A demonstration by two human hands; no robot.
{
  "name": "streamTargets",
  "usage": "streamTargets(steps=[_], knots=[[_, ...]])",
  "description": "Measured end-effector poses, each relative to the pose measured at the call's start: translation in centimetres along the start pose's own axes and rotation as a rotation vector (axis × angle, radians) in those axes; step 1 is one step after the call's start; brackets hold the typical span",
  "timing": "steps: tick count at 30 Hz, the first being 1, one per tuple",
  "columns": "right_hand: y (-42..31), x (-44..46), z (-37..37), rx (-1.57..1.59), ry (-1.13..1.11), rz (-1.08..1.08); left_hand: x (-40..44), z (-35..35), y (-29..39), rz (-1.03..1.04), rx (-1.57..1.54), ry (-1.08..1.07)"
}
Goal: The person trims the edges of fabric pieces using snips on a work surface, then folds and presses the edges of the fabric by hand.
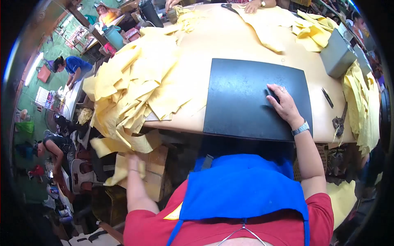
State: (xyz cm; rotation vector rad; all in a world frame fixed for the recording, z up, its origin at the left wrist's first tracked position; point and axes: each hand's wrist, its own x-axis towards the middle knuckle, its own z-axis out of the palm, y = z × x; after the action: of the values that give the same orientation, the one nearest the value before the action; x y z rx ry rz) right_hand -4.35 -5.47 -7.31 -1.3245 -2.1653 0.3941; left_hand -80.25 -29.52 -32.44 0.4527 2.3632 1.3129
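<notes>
My right hand (284, 105) is over a large black board (242, 98) at the front of the table, thumb and index finger apart, with nothing in it. My left hand (133, 160) reaches down beside the table's front left edge, among yellow sheet pieces that look like leather or cloth. One yellow strip (145, 142) hangs just above this hand, and another yellow piece (120, 170) lies by the wrist; the fingers are hidden. A big heap of yellow pieces (135, 78) covers the table's left side and spills over its edge. A cardboard box (155, 170) is behind my left forearm.
To the right lie a black pen (327, 97), a dark tool (338, 123), a grey box (337, 53) and hanging yellow sheets (361, 102). Across the table (197, 45), a person's hand (251, 5) rests on yellow material near scissors (227, 7). Other people work at left.
</notes>
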Motion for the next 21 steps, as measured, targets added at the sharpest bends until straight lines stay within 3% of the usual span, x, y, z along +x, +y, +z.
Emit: streamTargets(steps=[2,6,9,12,13,15,16,17,18,21], knots=[[0.0,0.1,-0.3,0.015,0.001,0.005,-5.9,4.9,2.1,-0.219,0.191,0.054],[0.7,0.0,-0.3,0.042,0.024,-0.016,-7.5,6.2,5.1,-0.136,0.292,0.3],[0.9,-0.1,-0.2,0.065,0.051,-0.03,-4.3,3.1,8.6,0.22,0.315,0.678],[0.4,0.0,-0.3,0.042,0.085,-0.083,1.9,-0.7,17.3,0.83,0.176,0.915],[0.7,-0.1,-0.2,0.007,0.098,-0.117,2.1,-0.8,22.7,1.025,0.126,0.927],[1.7,-0.4,0.7,0.046,0.134,-0.105,0.2,1.6,33.6,1.109,-0.116,0.61],[1.5,-0.4,0.4,0.046,0.101,-0.078,4.1,2.0,36.9,1.185,0.068,0.485],[1.7,-0.5,0.6,0.025,0.125,-0.086,6.8,2.9,40.0,1.156,0.468,0.402],[1.9,-0.8,0.8,0.009,0.142,-0.105,-4.7,6.5,45.5,0.99,0.808,0.365],[1.5,-1.4,0.4,0.056,0.165,-0.063,0.9,11.6,46.9,0.96,1.192,0.471]])
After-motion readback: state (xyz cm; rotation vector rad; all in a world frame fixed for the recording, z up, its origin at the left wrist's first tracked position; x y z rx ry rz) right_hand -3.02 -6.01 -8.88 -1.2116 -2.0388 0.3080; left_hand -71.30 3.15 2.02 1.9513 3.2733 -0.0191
